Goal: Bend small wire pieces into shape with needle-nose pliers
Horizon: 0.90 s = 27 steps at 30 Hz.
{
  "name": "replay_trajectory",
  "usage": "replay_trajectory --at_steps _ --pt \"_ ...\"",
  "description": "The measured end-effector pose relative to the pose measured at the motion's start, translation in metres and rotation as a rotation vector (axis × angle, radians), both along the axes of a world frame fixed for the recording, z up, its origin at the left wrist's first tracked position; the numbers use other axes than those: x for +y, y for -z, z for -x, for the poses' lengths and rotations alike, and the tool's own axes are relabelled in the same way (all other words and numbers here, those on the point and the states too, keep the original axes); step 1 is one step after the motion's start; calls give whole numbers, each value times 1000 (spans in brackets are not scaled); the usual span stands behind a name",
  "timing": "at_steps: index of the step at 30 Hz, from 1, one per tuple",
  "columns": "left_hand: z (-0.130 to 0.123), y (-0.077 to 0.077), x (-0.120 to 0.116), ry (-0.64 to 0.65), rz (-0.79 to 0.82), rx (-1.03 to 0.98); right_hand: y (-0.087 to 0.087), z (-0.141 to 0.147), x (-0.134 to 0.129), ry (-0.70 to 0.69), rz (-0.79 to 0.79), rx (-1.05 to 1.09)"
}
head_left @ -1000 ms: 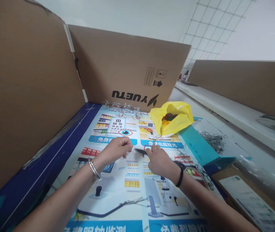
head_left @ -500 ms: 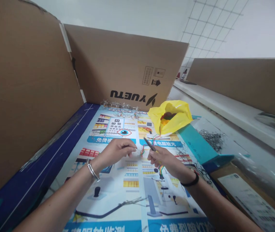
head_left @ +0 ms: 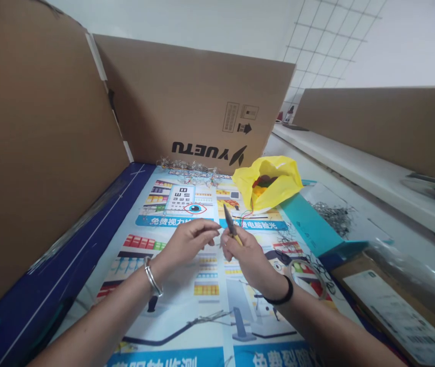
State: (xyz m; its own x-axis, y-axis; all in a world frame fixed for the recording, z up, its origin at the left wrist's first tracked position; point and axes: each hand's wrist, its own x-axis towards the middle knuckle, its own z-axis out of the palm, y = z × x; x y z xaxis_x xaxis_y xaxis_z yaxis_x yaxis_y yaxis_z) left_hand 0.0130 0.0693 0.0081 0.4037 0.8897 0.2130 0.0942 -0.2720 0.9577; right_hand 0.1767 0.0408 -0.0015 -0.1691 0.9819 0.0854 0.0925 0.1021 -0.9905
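Note:
My right hand (head_left: 242,250) is closed round a pointed hand tool (head_left: 231,224) with grey metal jaws and a yellow handle, its tip directed up and away from me. My left hand (head_left: 198,237) is almost touching it, thumb and fingers drawn together in a pinch. Whatever sits between those fingertips is too small to make out. Thin red and green wires (head_left: 245,218) run down from an open yellow bag (head_left: 278,196) just beyond my right hand. Inside the bag are dark red and yellow items. Beneath both hands lies a printed poster sheet (head_left: 187,290).
Cardboard walls (head_left: 187,97) stand at the back and left. Tangled wire scraps (head_left: 192,168) line the back edge, and more cuttings (head_left: 334,218) lie at right. A tape roll (head_left: 309,278), a labelled parcel (head_left: 389,306) and thin wire strands (head_left: 206,320) surround the work area.
My hands have come closer together, the right moving left with the tool tilted more upright. The coloured wires seen between them are now mostly hidden. The view has shifted slightly.

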Motion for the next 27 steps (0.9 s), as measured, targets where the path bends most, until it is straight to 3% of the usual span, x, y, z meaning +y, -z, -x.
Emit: replay_trajectory --at_steps 2,6,9,14,19,22,27 --pt "-8 1 -7 -8 199 -120 1 0 2 167 -126 -233" --pt "-22 6 -19 -91 328 -214 4 0 2 323 -282 -531" --pt "-25 8 -20 -152 360 -221 6 1 1 264 -313 -575" --pt "-21 11 -13 -80 267 -192 6 0 -3 158 -363 -581" --pt "-13 7 -5 -90 202 -106 3 -12 -2 0 -410 -683" --pt "-5 -1 -1 -97 237 -104 3 -28 3 37 -611 -803" --pt "5 -11 1 -22 370 -238 0 -51 9 174 -998 -1185"
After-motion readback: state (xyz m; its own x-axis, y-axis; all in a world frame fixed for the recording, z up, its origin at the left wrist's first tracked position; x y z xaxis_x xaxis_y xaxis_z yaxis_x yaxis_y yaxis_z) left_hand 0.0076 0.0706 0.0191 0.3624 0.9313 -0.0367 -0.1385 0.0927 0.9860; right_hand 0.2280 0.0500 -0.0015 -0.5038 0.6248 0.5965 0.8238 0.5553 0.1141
